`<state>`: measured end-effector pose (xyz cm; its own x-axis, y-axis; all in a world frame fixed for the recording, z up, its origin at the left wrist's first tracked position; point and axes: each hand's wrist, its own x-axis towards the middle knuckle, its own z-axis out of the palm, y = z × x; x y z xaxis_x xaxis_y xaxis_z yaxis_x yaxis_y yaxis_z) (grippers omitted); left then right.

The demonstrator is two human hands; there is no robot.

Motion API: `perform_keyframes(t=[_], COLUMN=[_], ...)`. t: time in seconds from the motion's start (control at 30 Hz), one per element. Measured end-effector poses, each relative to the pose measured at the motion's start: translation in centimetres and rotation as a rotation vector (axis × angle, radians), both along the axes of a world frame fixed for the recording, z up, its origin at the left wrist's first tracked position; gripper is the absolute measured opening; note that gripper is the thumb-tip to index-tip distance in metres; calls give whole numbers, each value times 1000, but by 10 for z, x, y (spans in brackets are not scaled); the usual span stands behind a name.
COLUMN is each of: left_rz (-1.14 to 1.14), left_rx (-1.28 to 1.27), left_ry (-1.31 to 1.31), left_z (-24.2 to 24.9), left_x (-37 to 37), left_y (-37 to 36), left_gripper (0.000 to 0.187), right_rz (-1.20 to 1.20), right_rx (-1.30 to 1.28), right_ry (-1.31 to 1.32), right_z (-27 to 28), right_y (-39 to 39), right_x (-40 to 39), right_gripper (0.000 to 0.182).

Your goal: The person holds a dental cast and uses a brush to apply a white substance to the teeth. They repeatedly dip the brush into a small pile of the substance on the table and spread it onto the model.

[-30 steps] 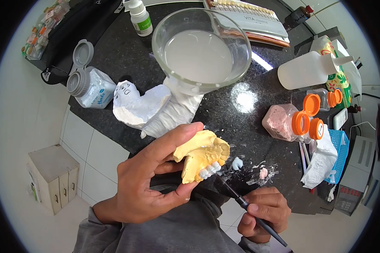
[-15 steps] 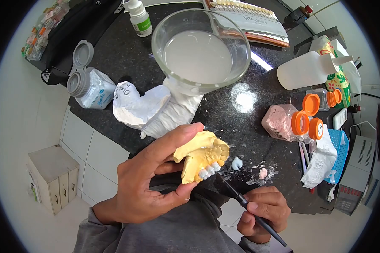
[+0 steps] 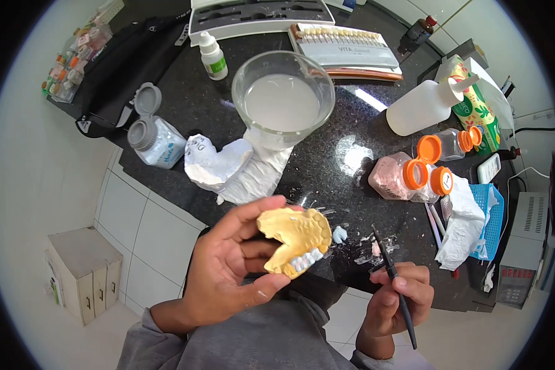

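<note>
My left hand (image 3: pixel 228 265) grips a yellow dental cast (image 3: pixel 293 231) by its edge, its teeth facing right and down. Several whitish-grey teeth (image 3: pixel 305 260) stand on its lower right side. Between the thumb and fingers of my right hand (image 3: pixel 401 296) is a thin black tool (image 3: pixel 391 268). The tool's tip points up, beside a small pink lump (image 3: pixel 376 248) on the dark counter and apart from the cast. A pale blue lump (image 3: pixel 340 234) lies just right of the cast.
Behind are a glass bowl of cloudy liquid (image 3: pixel 283 102), a white cast (image 3: pixel 216 161) on a cloth (image 3: pixel 259 176), and a dropper bottle (image 3: pixel 213 58). On the right are a squeeze bottle (image 3: pixel 419 110), a pink powder jar (image 3: pixel 390 177) and a blue basket (image 3: pixel 490 228).
The tool has moved away from the cast, right and up toward the pink lump. The cast is turned slightly in my left hand. The camera view has shifted, showing more of the counter's back.
</note>
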<state>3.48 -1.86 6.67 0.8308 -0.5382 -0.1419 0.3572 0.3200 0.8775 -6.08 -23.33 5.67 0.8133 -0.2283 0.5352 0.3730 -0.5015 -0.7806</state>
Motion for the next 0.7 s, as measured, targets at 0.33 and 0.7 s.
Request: perform_keyframes(t=[0.33,0.7], left_rz=[-106,-179], left_rx=[-237,-283], left_ry=[387,511], left_z=[8,8], left_x=[-16,-21], left_y=[-6,-2], left_gripper=[67,70], right_rz=[-17,-74], right_rx=[4,-6], right_ry=[-175,-230], right_z=[-6,-5], right_y=[7,15], right_x=[4,4], right_gripper=[16,18])
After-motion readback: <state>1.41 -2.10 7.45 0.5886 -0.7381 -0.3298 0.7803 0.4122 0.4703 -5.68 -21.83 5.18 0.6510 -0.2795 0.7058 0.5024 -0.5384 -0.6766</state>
